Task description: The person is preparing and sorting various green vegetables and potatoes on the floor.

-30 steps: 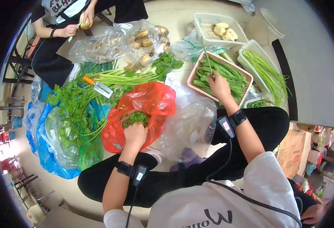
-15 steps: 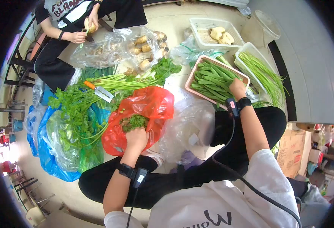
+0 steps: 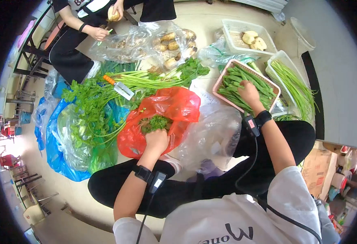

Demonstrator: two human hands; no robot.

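Note:
My left hand [image 3: 157,141] reaches into a crumpled red plastic bag [image 3: 178,101], its fingers closed on a bunch of leafy herbs [image 3: 159,123]; the fingertips are hidden by leaves. On the right, my right hand [image 3: 249,94] rests over the long green beans [image 3: 263,86] in a pink basket [image 3: 226,104]. Its fingers are curled in among the beans, apparently gripping some. Between the two hands a clear plastic bag [image 3: 211,134] lies in front of my legs.
Leafy celery [image 3: 146,79] lies left, with an orange-handled peeler or small blade [image 3: 121,87] on it. Behind are bagged lotus roots [image 3: 172,42], a white basket [image 3: 247,24] and a basket of green stalks [image 3: 288,81]. Another person's hands [image 3: 105,26] hold a peeled root and a peeler.
My right hand has shifted from the right end of the beans towards the basket's middle. My left hand stays at the herbs in the red bag. The whole view has shifted a little.

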